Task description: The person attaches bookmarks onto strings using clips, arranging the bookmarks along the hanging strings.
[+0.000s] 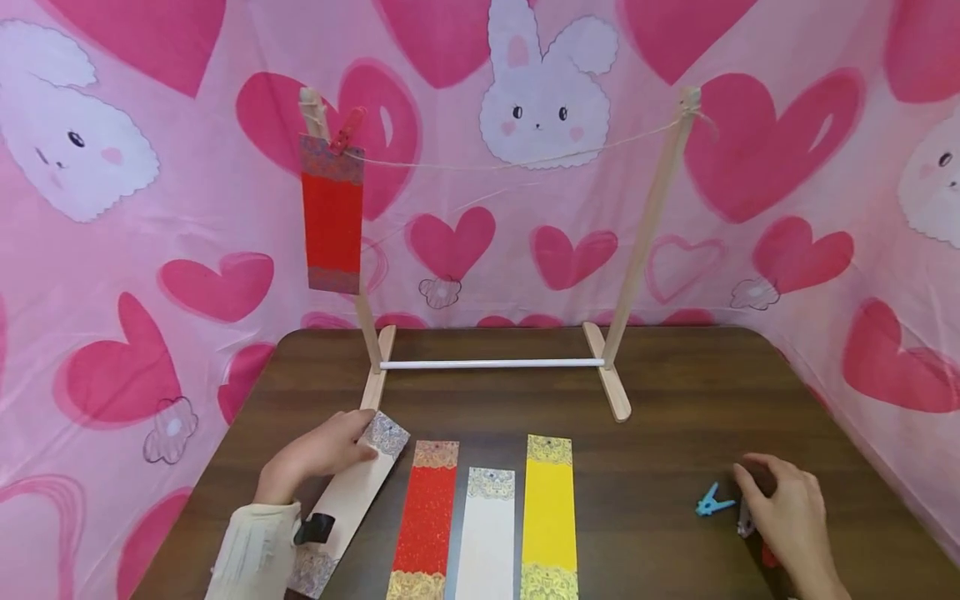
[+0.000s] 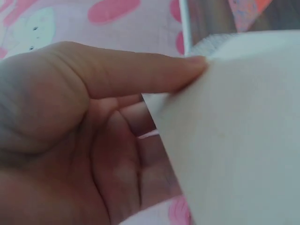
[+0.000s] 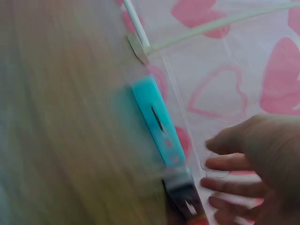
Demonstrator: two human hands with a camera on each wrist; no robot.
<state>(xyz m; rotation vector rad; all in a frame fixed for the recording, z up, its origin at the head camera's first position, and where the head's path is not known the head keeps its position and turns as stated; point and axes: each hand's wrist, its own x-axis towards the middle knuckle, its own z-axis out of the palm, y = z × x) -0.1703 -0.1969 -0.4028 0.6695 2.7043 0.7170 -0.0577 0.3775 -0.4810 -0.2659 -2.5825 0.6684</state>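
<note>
My left hand (image 1: 315, 454) pinches the upper end of a white paper strip (image 1: 352, 504) with grey lace-patterned ends, thumb on its face in the left wrist view. The strip lies slanted at the table's left, its lower part partly behind the sleeve. At the right, my right hand (image 1: 791, 512) is over some small clothespins, fingers spread and gripping nothing in the right wrist view. A light blue clothespin (image 1: 712, 501) lies left of its fingers. A grey clothespin (image 1: 745, 520) and a red clothespin (image 1: 769, 556) are partly hidden beneath the hand.
A wooden stand (image 1: 648, 233) holds a string (image 1: 480, 167) between two posts. A red strip (image 1: 332, 221) hangs at its left end from a red clothespin (image 1: 347, 131). On the table (image 1: 652, 467) lie a red strip (image 1: 426, 521), a white strip (image 1: 487, 542) and a yellow strip (image 1: 550, 517).
</note>
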